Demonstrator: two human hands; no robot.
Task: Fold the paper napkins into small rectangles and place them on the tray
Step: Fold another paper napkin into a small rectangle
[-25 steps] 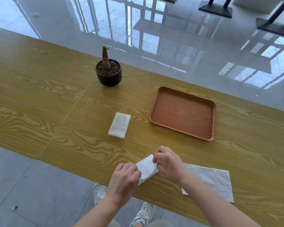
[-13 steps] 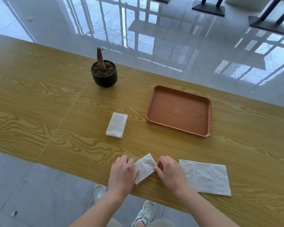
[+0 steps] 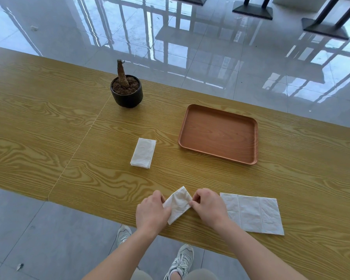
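Glossy grey floor tiles mirror window frames beyond a long wood-grain bench (image 3: 49, 122), on which a brown rectangular tray (image 3: 218, 134) sits. Well in front of the tray, at the bench's near edge, both hands work on one half-folded napkin (image 3: 179, 205). The left hand (image 3: 151, 213) grips its left edge with curled fingers. The right hand (image 3: 209, 207) pinches its right corner between thumb and fingertips. The napkin lies skewed, with one corner pointing toward the tray and its top flap slightly raised.

The step in hand appears to be the folding of this napkin, which is not yet a tidy rectangle. The next move would call for squaring the edges and flattening the crease against the bench. The piece could then be carried forward and a little right to the tray. Paper this thin will likely spring open unless pressed firmly.

The tray holds no napkin yet. Just left of it lies a folded napkin (image 3: 143, 152), already a small rectangle but not yet delivered. In front of the tray, beside the right wrist, a flat napkin (image 3: 251, 214) lies opened out, showing its creases. Farther left of the tray and slightly behind it, a black pot (image 3: 127, 98) holds brown soil and a bare cut stem.
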